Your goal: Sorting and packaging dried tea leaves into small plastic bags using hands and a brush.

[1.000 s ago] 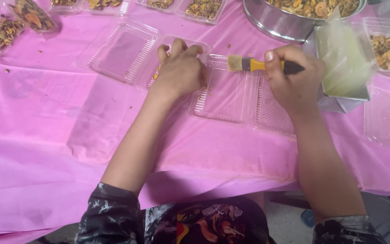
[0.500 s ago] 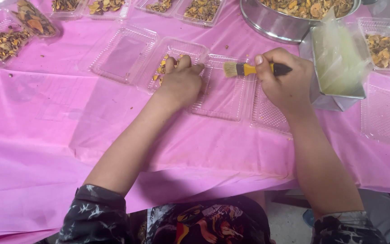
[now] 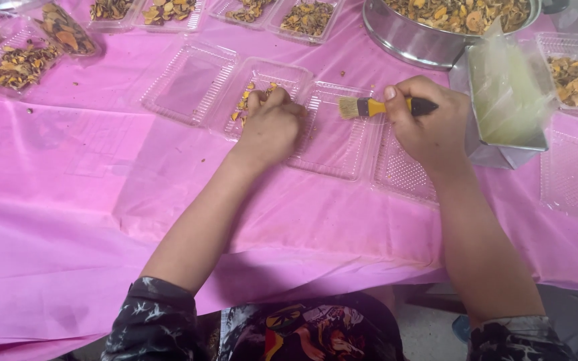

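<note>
My left hand (image 3: 270, 126) rests palm down on a clear plastic tray (image 3: 262, 80) that has orange-brown dried pieces (image 3: 243, 101) under my fingers. My right hand (image 3: 429, 127) is closed around a small pastry brush (image 3: 382, 107) with a yellow ferrule and dark handle, bristles pointing left. The bristles hover over an empty clear tray (image 3: 336, 144) between my two hands. Another empty tray (image 3: 399, 174) lies beneath my right wrist.
A pink plastic cloth (image 3: 68, 220) covers the table. A large metal bowl (image 3: 423, 40) of dried pieces stands at the back. A metal tin of pale liquid (image 3: 506, 100) sits right of my hand. Filled trays (image 3: 21, 63) line the back; empty trays (image 3: 188, 83) lie around.
My left hand has slid off the left tray's far end, uncovering dried pieces beneath it. My right hand keeps the brush, which stays over the middle tray.
</note>
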